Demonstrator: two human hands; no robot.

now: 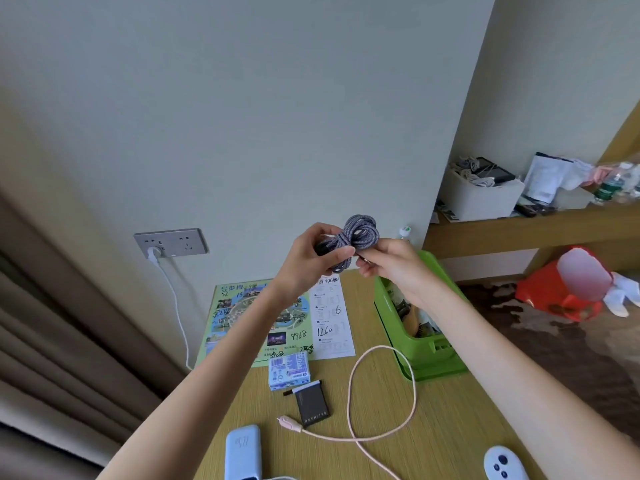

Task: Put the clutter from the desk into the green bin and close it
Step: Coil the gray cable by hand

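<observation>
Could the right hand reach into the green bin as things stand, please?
Probably yes: the right hand is raised near the green bin, whose top is open, with nothing between, though it and the left hand hold the coiled cable.

Light soft and even, moderately bright; source not in view; wall (277, 116) a flat grey-green, dimming slightly toward the left; curtain (52, 323) at left edge darker, folds shaded; tabletop (450, 410) matte, evenly lit; faint soft-edged shadow beside the pink cable (414, 386); wide-angle distortion strong, wall corner and shelf (519, 230) leaning and bowing toward the frame edges; overall slight softness; fine print on the white sheet (332, 327) unreadable; pale smeared patch over the red object (554, 296) at right.
</observation>
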